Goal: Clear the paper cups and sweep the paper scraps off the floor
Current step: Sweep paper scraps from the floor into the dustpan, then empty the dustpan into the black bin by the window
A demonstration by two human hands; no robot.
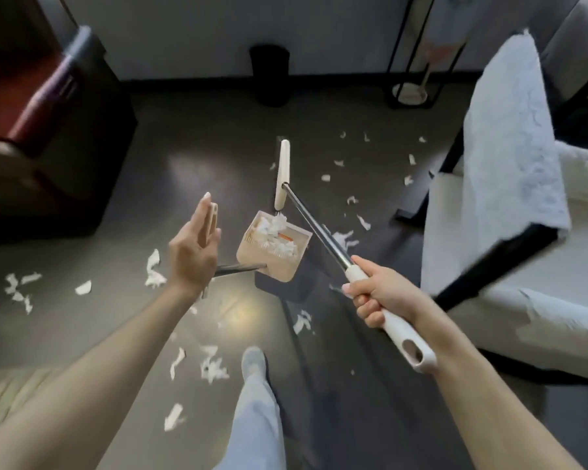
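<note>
Scraps: white torn paper scraps (272,237) heaped in the raised cream plastic dustpan (279,266), with more strewn over the dark floor (184,130). They look featherlight and limp, and likely to spill if tipped.
Dustpan: probably stiff and light, best carried by its handle.
Left hand (194,252): fingers straight, handle against the palm.
Right hand (377,293): wrapped round the white-gripped metal-shafted broom (316,228).

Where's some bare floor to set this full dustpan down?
Bare floor lies between the bin and the broom head, stretching left to the dark furniture. Crowded with scraps: right of the broom head toward the white chair, and near left by the rug.
</note>
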